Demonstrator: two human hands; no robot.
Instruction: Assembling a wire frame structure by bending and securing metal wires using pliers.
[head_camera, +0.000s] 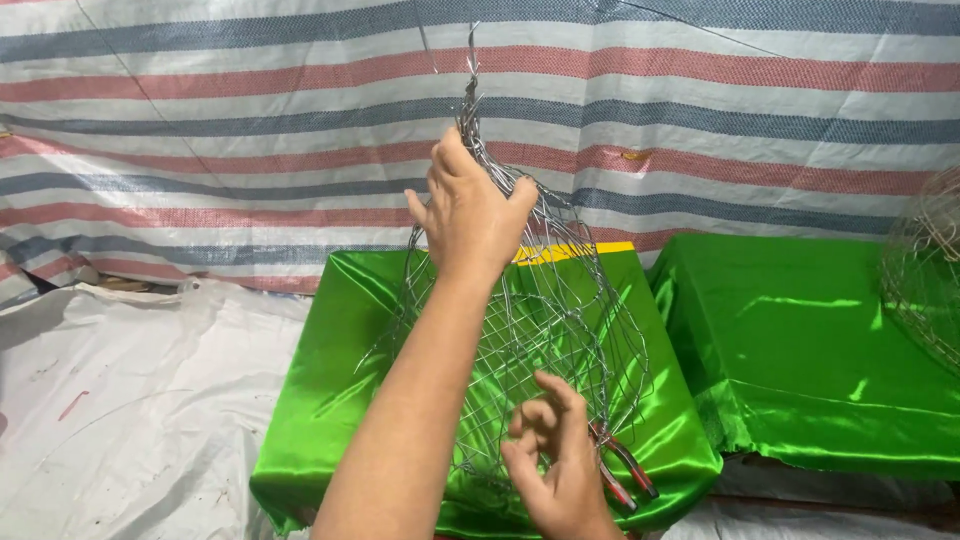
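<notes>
A white plastic sheet (130, 400) covers the floor at the lower left of the frame, under a striped woven tarp (250, 120) that fills the whole upper part. At centre, a counter draped in shiny green cloth (330, 400) carries a wire mesh basket (560, 320), its strands gathered into a twisted neck at the top. The left hand (468, 215) is raised at centre, its grip closed around that neck. Below, at lower centre, the right hand (555, 465) touches the mesh with loosely curled fingers, its grip narrow and closed on nothing. Red-handled pliers (625, 470) lie just beside it. A second green-draped counter (800, 340) stands at right, with another wire mesh piece (925, 270) at the edge.
</notes>
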